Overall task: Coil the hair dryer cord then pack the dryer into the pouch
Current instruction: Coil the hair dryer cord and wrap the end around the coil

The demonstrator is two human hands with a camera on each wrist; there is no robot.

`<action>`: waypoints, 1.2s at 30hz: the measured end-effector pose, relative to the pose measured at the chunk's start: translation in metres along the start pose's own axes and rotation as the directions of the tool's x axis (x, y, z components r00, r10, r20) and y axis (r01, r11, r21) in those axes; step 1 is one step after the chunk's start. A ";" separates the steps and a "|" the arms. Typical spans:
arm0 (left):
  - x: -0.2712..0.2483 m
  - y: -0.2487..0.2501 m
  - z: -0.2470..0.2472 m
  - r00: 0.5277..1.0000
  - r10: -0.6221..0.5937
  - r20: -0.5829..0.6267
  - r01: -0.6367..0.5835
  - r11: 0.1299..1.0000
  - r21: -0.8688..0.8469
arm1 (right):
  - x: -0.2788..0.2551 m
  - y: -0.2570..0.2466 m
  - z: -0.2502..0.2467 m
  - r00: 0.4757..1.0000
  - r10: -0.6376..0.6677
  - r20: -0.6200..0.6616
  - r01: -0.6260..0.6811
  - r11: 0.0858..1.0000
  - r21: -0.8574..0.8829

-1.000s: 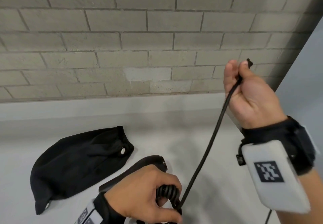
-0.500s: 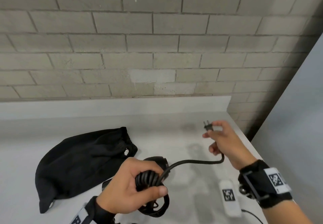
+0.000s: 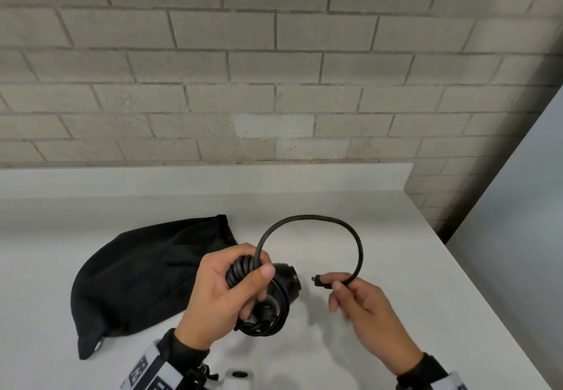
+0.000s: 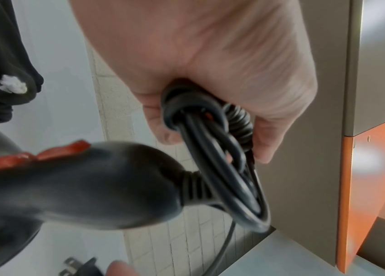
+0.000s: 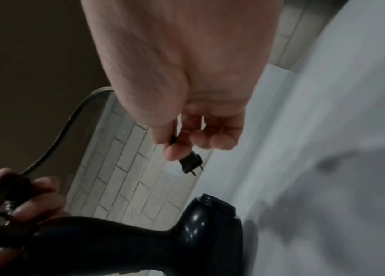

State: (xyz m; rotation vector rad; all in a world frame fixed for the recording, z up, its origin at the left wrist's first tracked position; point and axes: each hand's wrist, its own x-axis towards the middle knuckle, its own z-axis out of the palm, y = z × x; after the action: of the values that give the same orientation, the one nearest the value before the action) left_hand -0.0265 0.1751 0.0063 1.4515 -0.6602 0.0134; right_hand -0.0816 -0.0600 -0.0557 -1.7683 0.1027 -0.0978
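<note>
My left hand (image 3: pixel 234 286) grips the coiled black cord (image 3: pixel 243 270) above the white counter; the coil (image 4: pixel 222 149) fills the fist in the left wrist view. The black hair dryer (image 3: pixel 286 283) sits just behind that hand, its handle (image 4: pixel 80 183) bearing red switches. A free loop of cord (image 3: pixel 310 217) arcs up and right to my right hand (image 3: pixel 344 292), which pinches the cord just behind the plug (image 3: pixel 318 281). The plug (image 5: pixel 191 164) points left toward the dryer. The black drawstring pouch (image 3: pixel 137 274) lies flat to the left.
The white counter (image 3: pixel 396 252) ends at a right edge beside a grey panel (image 3: pixel 518 207). A brick wall (image 3: pixel 274 69) with a white upstand runs along the back. An orange and grey cabinet (image 4: pixel 371 168) shows in the left wrist view.
My right hand came down from high near the wall to counter level and swung the plug end in toward the left hand. The taut cord now forms a slack arc. More turns sit on the coil.
</note>
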 end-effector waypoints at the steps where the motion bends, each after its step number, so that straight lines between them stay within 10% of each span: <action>1: 0.001 0.000 0.000 1.000 0.002 -0.014 -0.002 1.000 0.003 | 0.001 -0.004 0.001 0.999 -0.035 -0.003 0.035 0.998 -0.060; 19: 0.008 -0.002 0.016 0.993 0.016 -0.114 -0.002 0.992 0.126 | -0.004 -0.050 0.057 0.988 0.026 0.153 -0.136 0.622 0.771; 26: 0.007 0.000 0.029 0.980 -0.018 -0.198 0.040 0.993 0.109 | -0.011 -0.056 0.064 0.972 0.017 -0.234 0.107 0.857 0.504; 30: 0.008 -0.001 0.029 0.977 -0.034 -0.210 0.046 0.998 0.051 | -0.024 -0.065 0.059 0.955 -0.273 -0.119 0.297 0.905 0.305; 36: 0.008 -0.001 0.028 0.978 -0.023 -0.208 0.043 0.995 0.092 | -0.029 -0.072 0.049 0.933 -0.359 0.031 0.348 0.920 0.177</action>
State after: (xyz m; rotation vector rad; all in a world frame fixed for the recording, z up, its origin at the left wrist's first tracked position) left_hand -0.0311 0.1465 0.0079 1.5289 -0.4701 0.1702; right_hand -0.1027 0.0057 0.0049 -1.6017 -0.2673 -0.3045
